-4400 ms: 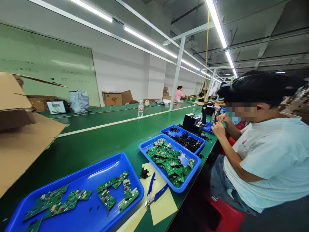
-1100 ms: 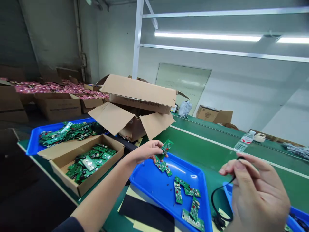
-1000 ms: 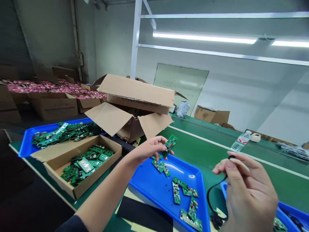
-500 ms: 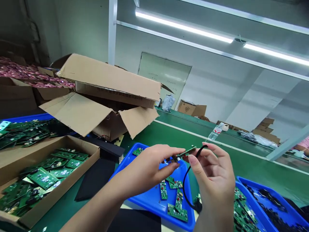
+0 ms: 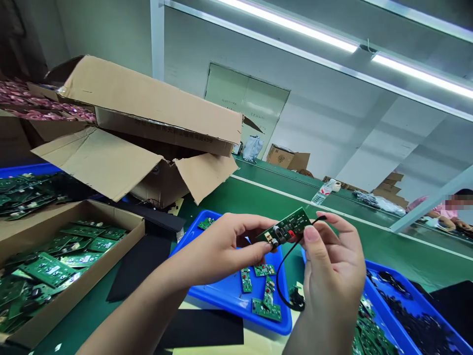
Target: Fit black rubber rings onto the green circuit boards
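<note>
My left hand (image 5: 240, 241) pinches the left end of a small green circuit board (image 5: 286, 228) that carries a red part and several dark components. At the board's right end, my right hand (image 5: 328, 261) has a thin black cable (image 5: 280, 278) between thumb and fingers. The cable loops down to a dark bundle (image 5: 296, 298) beside the tray. Whether the cable's end touches the board I cannot tell. Below the hands is a blue tray (image 5: 218, 298) with several loose circuit boards (image 5: 266, 309) in it.
At the left, a cardboard box (image 5: 138, 231) holds many green boards, with a large open carton (image 5: 162, 108) behind. On the right stand blue trays (image 5: 397, 305) of boards and black parts. A water bottle (image 5: 323, 192) lies beyond; a person (image 5: 439, 212) sits far right.
The circuit board has turned so its component face shows towards me. My right hand still holds the cable by the board's right end. The view has shifted slightly.
</note>
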Tool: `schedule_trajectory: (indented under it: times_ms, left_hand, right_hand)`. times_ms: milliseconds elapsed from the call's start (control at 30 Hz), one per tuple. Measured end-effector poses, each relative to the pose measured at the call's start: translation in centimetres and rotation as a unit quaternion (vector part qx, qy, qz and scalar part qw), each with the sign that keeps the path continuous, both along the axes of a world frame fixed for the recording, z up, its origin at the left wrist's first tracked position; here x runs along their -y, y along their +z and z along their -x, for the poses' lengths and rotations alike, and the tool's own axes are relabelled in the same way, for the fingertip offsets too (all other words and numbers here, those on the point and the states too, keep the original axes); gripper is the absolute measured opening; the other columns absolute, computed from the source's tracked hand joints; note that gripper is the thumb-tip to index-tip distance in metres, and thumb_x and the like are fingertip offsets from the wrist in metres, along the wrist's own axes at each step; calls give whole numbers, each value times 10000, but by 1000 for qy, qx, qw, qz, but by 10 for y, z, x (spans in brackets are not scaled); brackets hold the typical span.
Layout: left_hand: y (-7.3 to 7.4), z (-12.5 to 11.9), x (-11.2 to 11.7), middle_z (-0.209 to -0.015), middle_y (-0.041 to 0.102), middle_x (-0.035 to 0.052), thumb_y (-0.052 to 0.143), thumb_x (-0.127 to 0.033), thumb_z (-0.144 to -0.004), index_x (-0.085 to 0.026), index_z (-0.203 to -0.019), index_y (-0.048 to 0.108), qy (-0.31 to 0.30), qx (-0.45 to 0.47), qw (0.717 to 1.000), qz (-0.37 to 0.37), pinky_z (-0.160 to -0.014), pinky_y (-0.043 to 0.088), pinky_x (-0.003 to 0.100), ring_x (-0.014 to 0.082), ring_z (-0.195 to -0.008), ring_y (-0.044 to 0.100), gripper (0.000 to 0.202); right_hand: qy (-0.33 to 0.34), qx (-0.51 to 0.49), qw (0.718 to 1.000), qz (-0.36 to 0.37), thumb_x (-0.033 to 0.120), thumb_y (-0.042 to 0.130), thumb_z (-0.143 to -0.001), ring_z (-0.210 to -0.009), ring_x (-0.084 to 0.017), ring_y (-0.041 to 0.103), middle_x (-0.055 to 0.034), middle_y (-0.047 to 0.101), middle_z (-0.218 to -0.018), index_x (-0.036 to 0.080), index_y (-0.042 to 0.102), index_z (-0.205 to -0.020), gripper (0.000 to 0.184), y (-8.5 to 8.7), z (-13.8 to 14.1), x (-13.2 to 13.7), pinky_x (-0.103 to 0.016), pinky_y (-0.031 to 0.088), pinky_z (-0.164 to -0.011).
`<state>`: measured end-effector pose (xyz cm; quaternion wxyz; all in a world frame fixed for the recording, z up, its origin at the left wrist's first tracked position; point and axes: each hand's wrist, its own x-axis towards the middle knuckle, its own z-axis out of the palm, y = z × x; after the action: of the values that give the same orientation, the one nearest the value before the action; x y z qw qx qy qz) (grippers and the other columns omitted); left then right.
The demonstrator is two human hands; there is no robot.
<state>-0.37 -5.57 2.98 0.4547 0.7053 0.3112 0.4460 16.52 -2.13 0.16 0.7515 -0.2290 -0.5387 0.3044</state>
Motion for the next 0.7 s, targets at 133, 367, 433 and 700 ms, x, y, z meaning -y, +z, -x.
schedule_trajectory:
  times_ms: [133,367,433,700]
  left_hand:
    - [1,2,0,-744,606,-2,622,-154,-840,-132,-1095,699,-28,61,996,67,-586,483,200,85,-612,552,267]
    - [1,2,-3,-701,627,-7,642,-144,-815,-134,-1045,716,-25,120,988,90,-553,494,170,71,-568,580,242]
    - [0,3,-3,-671,619,-13,655,-153,-807,-129,-1046,715,-13,125,988,90,-545,498,169,74,-557,585,248]
    - [-1,3,-1,-652,608,-13,659,-173,-796,-122,-1046,711,7,104,991,78,-531,494,177,78,-543,575,260]
  right_hand:
    - [8,7,999,-32,110,751,-753,-613,-84,669,47,661,-720,213,660,-970,257,2,0,6,-151,554,-563]
    - [-31,17,999,-10,112,670,-816,-531,-83,620,52,641,-664,189,649,-938,146,7,4,15,-183,510,-511]
    - [-46,26,998,-30,111,668,-810,-496,-86,595,51,638,-617,178,653,-900,113,6,3,12,-189,494,-479]
    - [-96,41,992,-67,113,695,-764,-452,-97,576,42,642,-600,162,656,-857,111,3,0,6,-209,465,-424]
